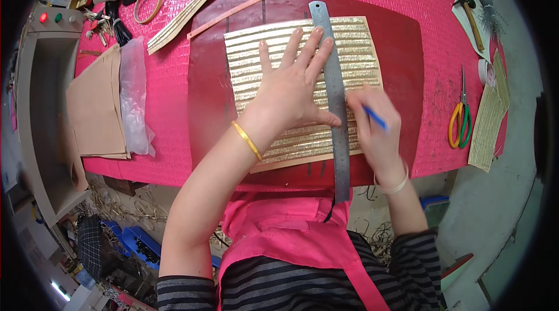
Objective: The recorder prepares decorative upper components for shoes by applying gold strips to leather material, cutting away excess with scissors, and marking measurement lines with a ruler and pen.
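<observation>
A sheet with gold metallic stripes lies on a dark red board. Across it, from the far edge toward me, runs a steel ruler whose near end juts past the table edge. My left hand is spread flat on the stripes, with fingertips and thumb along the ruler's left side, touching it. Just right of the ruler, my right hand is closed round a slim blue pen-like tool. Motion smears that tool, and its tip is hidden by the hand.
Scissors with yellow and green handles lie at right, near a hammer and folded gold-striped pieces. A pink strip and a gold-striped strip lie far left. Beige sheets lie beside a grey machine.
</observation>
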Tool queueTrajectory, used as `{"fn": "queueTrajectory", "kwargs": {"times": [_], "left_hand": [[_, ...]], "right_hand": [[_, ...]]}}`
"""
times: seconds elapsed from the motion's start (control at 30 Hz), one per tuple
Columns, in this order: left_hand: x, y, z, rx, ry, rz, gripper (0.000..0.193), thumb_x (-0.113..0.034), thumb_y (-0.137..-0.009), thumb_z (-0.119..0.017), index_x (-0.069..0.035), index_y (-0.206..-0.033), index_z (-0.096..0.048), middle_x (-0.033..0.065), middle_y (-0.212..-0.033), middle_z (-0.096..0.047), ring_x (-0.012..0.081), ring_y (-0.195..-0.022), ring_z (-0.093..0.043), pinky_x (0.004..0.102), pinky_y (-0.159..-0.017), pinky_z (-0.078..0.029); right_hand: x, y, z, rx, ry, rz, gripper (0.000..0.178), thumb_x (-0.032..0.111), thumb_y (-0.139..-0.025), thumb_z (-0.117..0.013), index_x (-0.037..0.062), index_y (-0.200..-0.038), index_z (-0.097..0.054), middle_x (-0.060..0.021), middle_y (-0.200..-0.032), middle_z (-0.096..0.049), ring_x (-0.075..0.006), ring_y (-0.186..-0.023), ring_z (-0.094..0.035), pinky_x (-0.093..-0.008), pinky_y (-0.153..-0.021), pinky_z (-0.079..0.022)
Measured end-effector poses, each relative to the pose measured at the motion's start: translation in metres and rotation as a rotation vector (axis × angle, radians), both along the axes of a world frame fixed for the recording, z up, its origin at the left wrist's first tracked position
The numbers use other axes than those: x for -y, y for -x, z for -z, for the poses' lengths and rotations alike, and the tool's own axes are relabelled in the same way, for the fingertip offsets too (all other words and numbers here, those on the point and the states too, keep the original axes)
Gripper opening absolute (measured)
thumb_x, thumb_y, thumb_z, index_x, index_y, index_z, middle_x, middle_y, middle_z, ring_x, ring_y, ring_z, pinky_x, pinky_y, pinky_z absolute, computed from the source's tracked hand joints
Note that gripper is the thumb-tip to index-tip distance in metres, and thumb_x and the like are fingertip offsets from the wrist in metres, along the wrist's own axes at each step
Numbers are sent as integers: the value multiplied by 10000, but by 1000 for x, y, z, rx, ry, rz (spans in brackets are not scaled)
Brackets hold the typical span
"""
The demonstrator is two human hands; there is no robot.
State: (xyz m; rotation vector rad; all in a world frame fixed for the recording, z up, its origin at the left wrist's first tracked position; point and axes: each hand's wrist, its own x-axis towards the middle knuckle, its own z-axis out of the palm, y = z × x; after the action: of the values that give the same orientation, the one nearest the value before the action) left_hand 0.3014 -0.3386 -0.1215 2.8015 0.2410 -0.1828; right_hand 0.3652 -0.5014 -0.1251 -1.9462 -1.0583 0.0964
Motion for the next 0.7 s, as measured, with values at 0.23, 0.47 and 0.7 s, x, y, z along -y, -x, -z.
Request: {"fn": "queueTrajectory", "kwargs": {"times": [0.23, 0.47, 0.7], "left_hand": [[2, -2, -1, 22, -34, 24, 1211, -688, -492, -686, -114, -1414, -150, 78, -1473, -136, 296, -1363, -75, 677, -999, -96], [5, -2, -1, 6, -27, 26, 1222, -720, -489, -660, -124, -1419, -137, 76, -1477, -130, 286, -1364, -83, 674, -996, -99], [2, 1, 0, 5, 34, 13, 1224, -637, -479, -722, -118, -1418, -133, 97, -1469, -141, 316, -1362, -73, 652, -1015, -68]], "right_hand": [[50, 34, -33, -346, 71, 93, 46, -11, -814, -546, -11, -808, -592, -87, -740, -589, -184, -685, -584, -334, -775, -452], [-64, -74, 8, -94, -143, 101, 170, 123, -872, -500, -14, -850, -598, -106, -731, -634, -218, -625, -615, -285, -566, -447], [-79, -72, 11, -84, -166, 128, 162, 139, -868, -527, -3, -840, -598, -131, -682, -611, -243, -599, -594, -324, -544, -437]]}}
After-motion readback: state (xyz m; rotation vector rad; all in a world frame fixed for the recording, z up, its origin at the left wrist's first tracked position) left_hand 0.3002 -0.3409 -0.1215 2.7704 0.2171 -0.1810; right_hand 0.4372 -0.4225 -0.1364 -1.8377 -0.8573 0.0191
